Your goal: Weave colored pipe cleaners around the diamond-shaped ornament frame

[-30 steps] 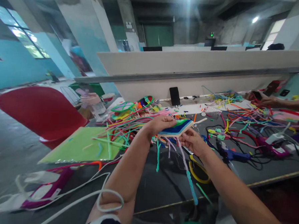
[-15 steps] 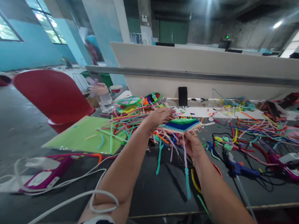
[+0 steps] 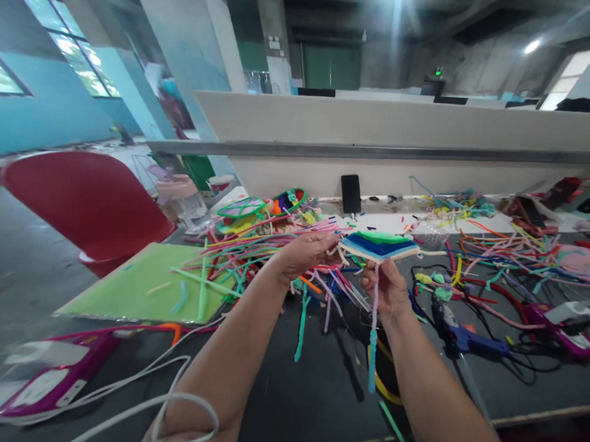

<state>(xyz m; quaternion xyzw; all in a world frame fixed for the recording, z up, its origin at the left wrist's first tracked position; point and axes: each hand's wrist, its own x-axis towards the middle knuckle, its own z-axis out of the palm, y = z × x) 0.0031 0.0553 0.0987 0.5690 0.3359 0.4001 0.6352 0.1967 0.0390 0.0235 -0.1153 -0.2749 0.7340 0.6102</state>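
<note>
A kite-shaped craft of pipe cleaners [image 3: 380, 244], banded green, dark blue, light blue and cream, is held up over the table, tilted nearly flat. My right hand [image 3: 388, 288] is closed on its lower edge, thumb and fingers pinching from below. A lilac and turquoise tail [image 3: 373, 344] hangs down from that spot past my fingers. My left hand [image 3: 310, 253] is closed at the left corner, fingertips bent round a pale stem end there; the exact grip is partly hidden. Another pale stem end sticks out at the right corner.
Loose coloured pipe cleaners [image 3: 269, 239] lie heaped behind my left hand, and more lie to the right. A blue glue gun [image 3: 477, 339] with cords rests at right. There are a green sheet [image 3: 143, 285], a phone [image 3: 350, 193], purple power strips [image 3: 54, 373] and a white cable [image 3: 191, 397].
My left hand has come down from above the craft and closed at its left corner. The craft and my right hand have shifted slightly right in view. The camera has turned a little.
</note>
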